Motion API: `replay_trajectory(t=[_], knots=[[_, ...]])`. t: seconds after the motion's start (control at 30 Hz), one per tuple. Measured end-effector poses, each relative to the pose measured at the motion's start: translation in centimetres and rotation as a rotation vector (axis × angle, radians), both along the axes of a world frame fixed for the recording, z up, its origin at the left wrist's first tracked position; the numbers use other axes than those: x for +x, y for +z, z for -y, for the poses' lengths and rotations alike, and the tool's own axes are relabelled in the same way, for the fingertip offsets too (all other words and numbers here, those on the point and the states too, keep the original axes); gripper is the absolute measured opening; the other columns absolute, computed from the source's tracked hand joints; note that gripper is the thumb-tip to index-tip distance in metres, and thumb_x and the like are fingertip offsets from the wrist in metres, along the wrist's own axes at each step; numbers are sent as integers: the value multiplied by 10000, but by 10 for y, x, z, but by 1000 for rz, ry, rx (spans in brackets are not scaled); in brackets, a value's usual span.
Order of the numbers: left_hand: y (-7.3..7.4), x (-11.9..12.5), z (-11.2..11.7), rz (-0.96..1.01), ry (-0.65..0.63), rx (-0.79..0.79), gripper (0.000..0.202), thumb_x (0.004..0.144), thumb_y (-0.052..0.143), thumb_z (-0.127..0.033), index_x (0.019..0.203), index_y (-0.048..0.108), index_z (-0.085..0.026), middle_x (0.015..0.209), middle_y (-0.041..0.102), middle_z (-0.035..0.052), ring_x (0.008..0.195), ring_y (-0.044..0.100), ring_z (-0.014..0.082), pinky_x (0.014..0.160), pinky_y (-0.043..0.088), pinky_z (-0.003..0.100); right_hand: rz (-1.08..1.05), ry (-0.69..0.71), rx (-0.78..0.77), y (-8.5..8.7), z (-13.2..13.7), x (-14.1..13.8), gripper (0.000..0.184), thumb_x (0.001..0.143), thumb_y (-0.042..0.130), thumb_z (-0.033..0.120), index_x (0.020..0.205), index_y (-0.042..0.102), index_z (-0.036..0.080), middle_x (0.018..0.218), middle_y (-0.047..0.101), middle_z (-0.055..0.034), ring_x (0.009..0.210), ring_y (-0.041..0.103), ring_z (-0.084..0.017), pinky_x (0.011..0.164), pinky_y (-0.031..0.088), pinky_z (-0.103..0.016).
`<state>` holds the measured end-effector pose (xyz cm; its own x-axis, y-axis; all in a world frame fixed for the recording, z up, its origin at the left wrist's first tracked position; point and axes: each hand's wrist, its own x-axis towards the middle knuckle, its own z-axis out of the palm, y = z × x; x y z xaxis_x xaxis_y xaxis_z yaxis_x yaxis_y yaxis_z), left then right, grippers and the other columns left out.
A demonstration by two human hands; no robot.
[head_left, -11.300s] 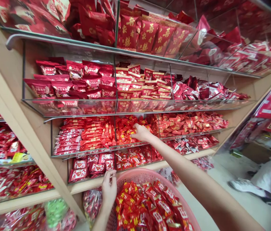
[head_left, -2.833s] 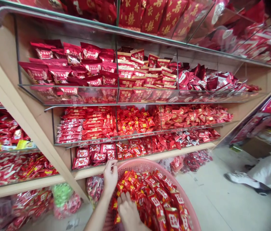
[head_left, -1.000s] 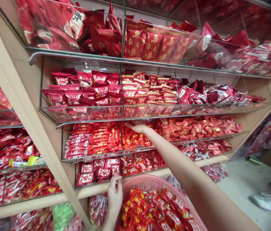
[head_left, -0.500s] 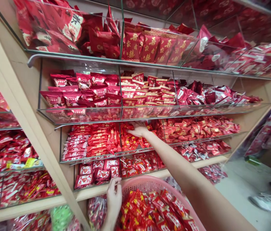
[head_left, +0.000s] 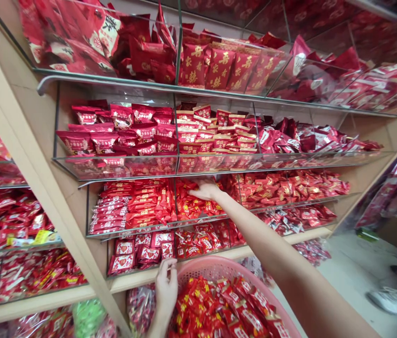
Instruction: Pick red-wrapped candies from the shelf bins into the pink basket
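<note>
Pale wooden shelving (head_left: pixel 18 145) held small red-and-yellow wrapped sweets (head_left: pixel 188 206) in a clear-fronted bin (head_left: pixel 198 221), directly under the right hand (head_left: pixel 207 190), the nearer; grip unclear. Left hand (head_left: pixel 166 286), half-curled, sat lower beside the round pink plastic basket (head_left: pixel 215 263).

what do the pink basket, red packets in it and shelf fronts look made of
Pink basket: probably smooth moulded plastic, from its evenly perforated wall.
Red packets: likely glossy plastic or foil film, with creases and bright highlights.
Shelf fronts: seemingly clear glass or acrylic; goods show through them.
</note>
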<state>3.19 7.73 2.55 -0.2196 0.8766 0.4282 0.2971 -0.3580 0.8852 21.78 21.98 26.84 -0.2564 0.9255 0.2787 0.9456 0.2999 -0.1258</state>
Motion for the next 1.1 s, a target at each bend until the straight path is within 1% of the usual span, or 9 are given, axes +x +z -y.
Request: replay_trajectory(t=[0.1, 0.2, 0.33, 0.57, 0.7, 0.77, 0.87, 1.0, 1.1], knots=[[-2, 0, 0, 0, -4, 5, 205, 796, 483, -332, 823, 624, -186, 858, 650, 69, 826, 617, 194, 741, 502, 312, -19, 41, 85, -4, 7, 4, 578, 785, 511, 527, 1283, 499, 234, 1255, 574, -69, 1142, 515, -282, 940, 379, -362], [-5, -1, -1, 3, -1, -3, 201, 796, 491, -335, 832, 627, -191, 871, 653, 65, 834, 620, 192, 737, 502, 305, -48, 75, 118, -9, 15, 10, 545, 801, 508, 511, 1252, 516, 203, 1237, 583, -78, 1124, 521, -261, 932, 380, -340], [-6, -1, -1, -13, 4, -21, 201, 791, 493, -337, 834, 627, -193, 868, 653, 63, 832, 617, 198, 698, 505, 300, -70, 107, 155, -18, 26, 18, 482, 801, 539, 475, 1161, 558, 155, 1149, 614, -99, 1069, 528, -249, 905, 380, -340], [-6, 0, -2, -34, 6, -1, 189, 794, 477, -311, 832, 617, -189, 853, 647, 59, 833, 613, 197, 766, 496, 330, -85, 176, 234, -37, 39, 25, 413, 811, 553, 396, 1163, 535, 181, 1143, 569, -84, 1045, 477, -236, 897, 350, -381], [-7, -1, -3, -37, -3, -4, 189, 796, 478, -310, 842, 617, -189, 853, 647, 58, 825, 614, 195, 746, 500, 319, -119, 208, 233, -40, 40, 25, 324, 836, 525, 368, 1109, 563, 198, 1095, 583, -68, 1019, 484, -215, 913, 330, -375], [-7, 0, -3, -38, -6, 0, 186, 796, 478, -306, 842, 615, -189, 852, 646, 57, 825, 615, 194, 740, 499, 313, -127, 217, 232, -41, 39, 26, 316, 837, 523, 365, 1101, 566, 197, 1083, 585, -65, 1015, 487, -211, 919, 329, -373], [-7, 0, -4, -43, -6, 16, 186, 802, 468, -300, 842, 610, -187, 847, 641, 55, 828, 611, 191, 757, 493, 315, -138, 166, 248, -43, 37, 26, 401, 791, 576, 374, 1149, 542, 197, 1187, 530, -84, 1099, 445, -237, 951, 317, -399], [-8, 0, -4, -54, -12, 15, 195, 812, 456, -304, 847, 605, -183, 855, 636, 59, 836, 606, 189, 769, 491, 319, -191, 46, 224, -47, 31, 27, 625, 703, 652, 421, 1260, 455, 217, 1333, 402, -113, 1208, 357, -285, 969, 312, -453], [-8, 0, -4, -53, -11, 6, 194, 809, 459, -305, 848, 606, -184, 862, 637, 61, 839, 608, 190, 756, 495, 314, -227, 40, 162, -50, 28, 29, 672, 684, 665, 433, 1280, 430, 233, 1324, 419, -101, 1211, 358, -279, 957, 331, -451]])
